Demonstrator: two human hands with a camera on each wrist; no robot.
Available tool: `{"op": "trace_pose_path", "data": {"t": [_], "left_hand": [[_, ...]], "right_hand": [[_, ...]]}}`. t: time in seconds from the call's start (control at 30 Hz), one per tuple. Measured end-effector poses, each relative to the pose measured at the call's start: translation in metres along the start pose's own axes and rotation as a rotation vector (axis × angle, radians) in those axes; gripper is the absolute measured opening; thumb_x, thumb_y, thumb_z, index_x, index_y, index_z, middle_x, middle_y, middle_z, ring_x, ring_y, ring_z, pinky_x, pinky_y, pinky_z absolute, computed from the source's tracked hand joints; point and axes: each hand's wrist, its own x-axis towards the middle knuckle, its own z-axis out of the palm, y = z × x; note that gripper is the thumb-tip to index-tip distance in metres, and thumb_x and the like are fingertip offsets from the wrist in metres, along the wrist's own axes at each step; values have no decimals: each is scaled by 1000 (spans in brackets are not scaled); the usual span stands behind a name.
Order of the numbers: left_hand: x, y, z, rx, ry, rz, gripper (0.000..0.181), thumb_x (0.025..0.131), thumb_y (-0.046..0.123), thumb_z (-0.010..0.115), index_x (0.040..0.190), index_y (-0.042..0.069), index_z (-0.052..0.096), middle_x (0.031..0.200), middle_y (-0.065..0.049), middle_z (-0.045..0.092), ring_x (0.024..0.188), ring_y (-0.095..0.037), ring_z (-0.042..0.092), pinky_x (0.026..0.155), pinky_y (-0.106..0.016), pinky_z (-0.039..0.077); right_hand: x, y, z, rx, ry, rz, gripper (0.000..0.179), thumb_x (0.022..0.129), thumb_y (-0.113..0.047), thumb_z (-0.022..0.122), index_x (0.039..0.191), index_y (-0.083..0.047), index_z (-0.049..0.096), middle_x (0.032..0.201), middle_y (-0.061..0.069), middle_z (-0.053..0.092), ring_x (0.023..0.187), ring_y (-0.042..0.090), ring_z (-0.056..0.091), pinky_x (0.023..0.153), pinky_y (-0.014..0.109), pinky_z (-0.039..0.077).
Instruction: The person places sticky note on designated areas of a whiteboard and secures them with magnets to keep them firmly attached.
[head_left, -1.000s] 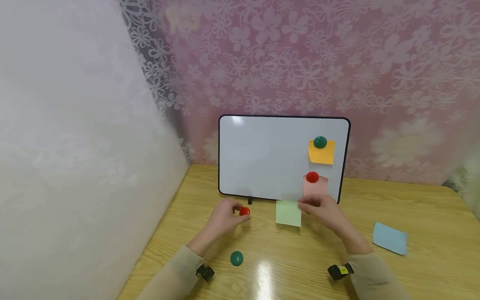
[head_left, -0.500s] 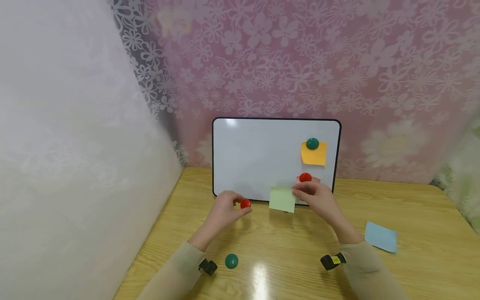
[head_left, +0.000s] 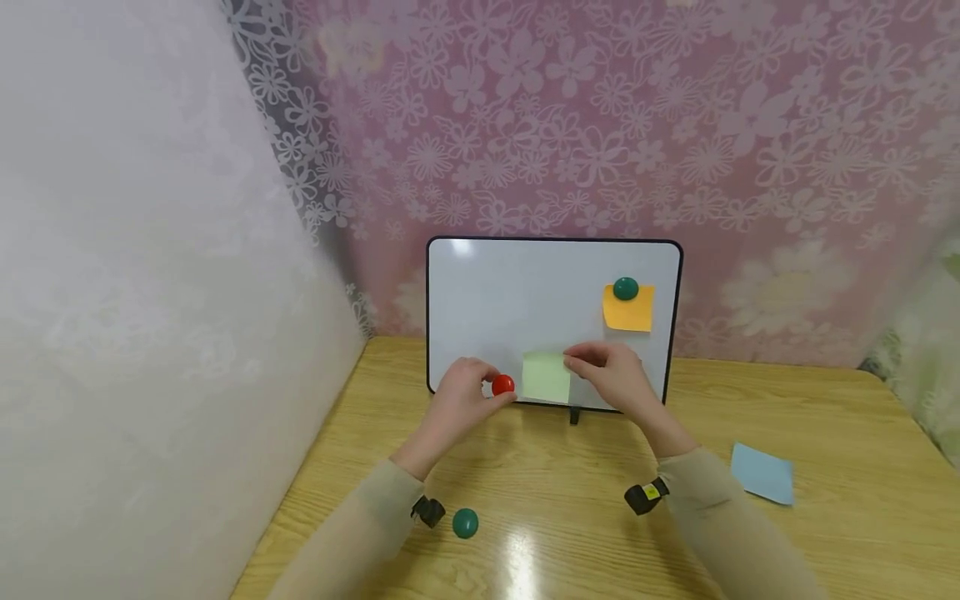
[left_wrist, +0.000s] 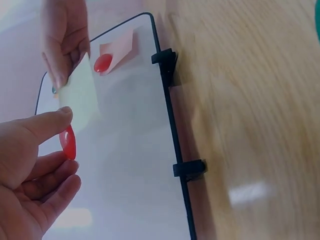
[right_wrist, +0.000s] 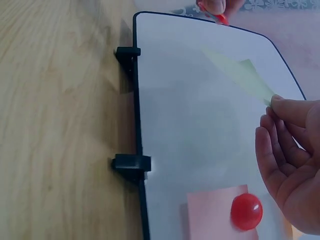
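My left hand [head_left: 463, 402] pinches a round red magnet [head_left: 503, 385] between thumb and fingers, low in front of the whiteboard [head_left: 510, 308]. Between thumb and fingertips, my right hand [head_left: 617, 377] holds a pale green sticky note [head_left: 546, 377] by its right edge. The note overlaps the lower part of the board in the head view, just right of the red magnet. From the right wrist view, the note stands off the board at a slant. A pink note [right_wrist: 215, 212] under another red magnet [right_wrist: 246, 212] is on the board, hidden behind my right hand in the head view.
An orange note [head_left: 628, 311] hangs at the board's upper right under a green magnet [head_left: 626, 288]. On the wooden table lie a loose green magnet [head_left: 465, 523] and a blue note [head_left: 762, 474]. Black feet [right_wrist: 131, 164] support the board's lower edge. A white wall [head_left: 150, 333] borders the left.
Both hands have moved up and forward to the board. The green note has shifted left and up from over the table, and the red magnet has come closer to it.
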Motion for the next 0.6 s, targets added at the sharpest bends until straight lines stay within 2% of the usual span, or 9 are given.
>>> {"op": "trace_pose_path", "data": {"t": [0.13,0.33,0.6], "left_hand": [[13,5,-3,66,6,44,32,90,34,90,105,6,81,101,-3,76,97,-22,64,87,-34,55],[32,12,-9,158,9,95,33,90,34,90,104,5,81,97,-3,74,90,-20,59,79,-30,52],[51,14,-11,239,30,100,34,92,35,88,102,3,79,98,-6,73,89,-20,57,74,-26,52]], "right_hand": [[12,-9,-1,-21,11,-3,29,106,-34,71,124,-13,78,115,7,77,102,26,69,83,42,54],[26,-17,-2,-65,30,-8,27,107,-32,70,124,-12,78,118,8,77,105,27,69,86,44,55],[40,-25,-4,-68,97,3,27,107,-28,70,124,-8,78,119,12,77,108,31,69,90,48,56]]}}
